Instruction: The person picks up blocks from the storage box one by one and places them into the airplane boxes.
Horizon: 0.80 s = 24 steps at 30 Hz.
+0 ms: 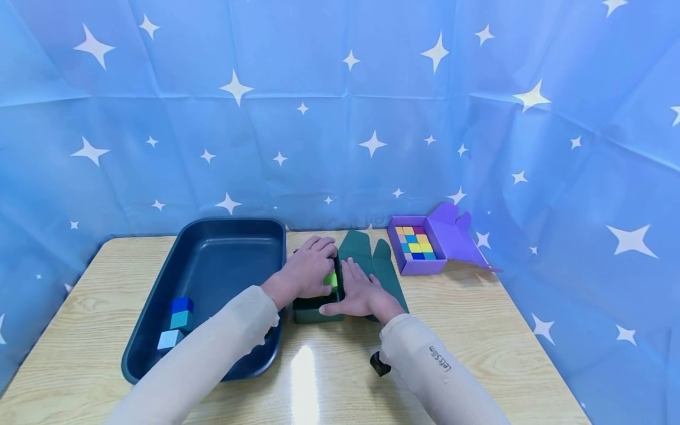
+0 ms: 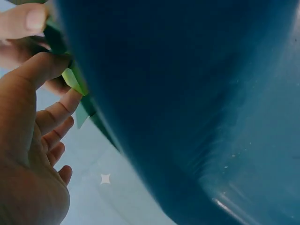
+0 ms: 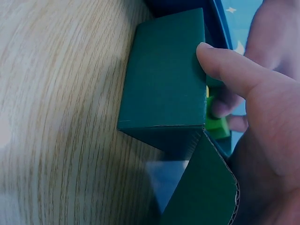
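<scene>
A dark green cardboard box [image 1: 317,314] stands on the table, its lid [image 1: 392,277] folded out to the right. Over its opening my left hand [image 1: 307,268] pinches a light green block [image 2: 74,80] between thumb and index finger, the other fingers loosely bent. That block [image 1: 332,280] shows at the box's right side in the head view, partly covered by the hand. My right hand [image 1: 361,292] lies along the box's right edge with fingers straight; its thumb [image 3: 213,58] rests on the near rim. A bit of yellow shows inside the box beside the green block [image 3: 216,124].
Left of the box stands a dark blue tray [image 1: 234,227] holding a blue block [image 1: 182,304], a teal block [image 1: 182,320] and a light blue block [image 1: 170,339]. An open purple box [image 1: 423,268] with several coloured blocks sits at the back right. A starry blue curtain [image 1: 319,118] hangs behind the table [image 1: 457,354].
</scene>
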Tool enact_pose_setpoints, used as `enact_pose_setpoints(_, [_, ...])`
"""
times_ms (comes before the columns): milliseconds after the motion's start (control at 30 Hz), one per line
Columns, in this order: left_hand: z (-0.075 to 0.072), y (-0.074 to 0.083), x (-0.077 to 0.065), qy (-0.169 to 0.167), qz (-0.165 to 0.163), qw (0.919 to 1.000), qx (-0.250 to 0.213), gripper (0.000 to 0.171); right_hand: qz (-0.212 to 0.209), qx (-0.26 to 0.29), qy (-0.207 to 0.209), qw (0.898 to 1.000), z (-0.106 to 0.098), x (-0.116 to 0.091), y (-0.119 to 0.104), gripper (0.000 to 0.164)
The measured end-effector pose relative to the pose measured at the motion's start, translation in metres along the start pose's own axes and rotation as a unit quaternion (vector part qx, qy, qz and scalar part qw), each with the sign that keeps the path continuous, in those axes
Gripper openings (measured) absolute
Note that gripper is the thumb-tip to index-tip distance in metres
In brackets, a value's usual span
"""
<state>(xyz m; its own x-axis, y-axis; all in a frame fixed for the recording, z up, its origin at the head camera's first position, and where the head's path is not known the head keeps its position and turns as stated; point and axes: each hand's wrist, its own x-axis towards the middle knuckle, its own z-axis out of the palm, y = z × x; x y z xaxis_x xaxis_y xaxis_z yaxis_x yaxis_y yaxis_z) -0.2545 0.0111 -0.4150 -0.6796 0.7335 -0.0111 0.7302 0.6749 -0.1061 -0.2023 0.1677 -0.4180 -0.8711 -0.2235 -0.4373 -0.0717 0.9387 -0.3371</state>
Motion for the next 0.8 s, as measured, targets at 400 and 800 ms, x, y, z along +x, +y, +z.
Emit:
enact_pose_setpoints(400, [0.017, 0.005, 0.010, -0.045, 0.000, 0.9973, 0.057, 0.054, 0.003, 0.000, -0.002, 1.000, 0.000, 0.000, -0.002, 0.114])
enact_pose_setpoints(800, [0.017, 0.005, 0.010, -0.039, -0.003, 0.9970, 0.067, 0.054, 0.004, -0.003, -0.004, 1.000, 0.000, 0.001, 0.001, 0.114])
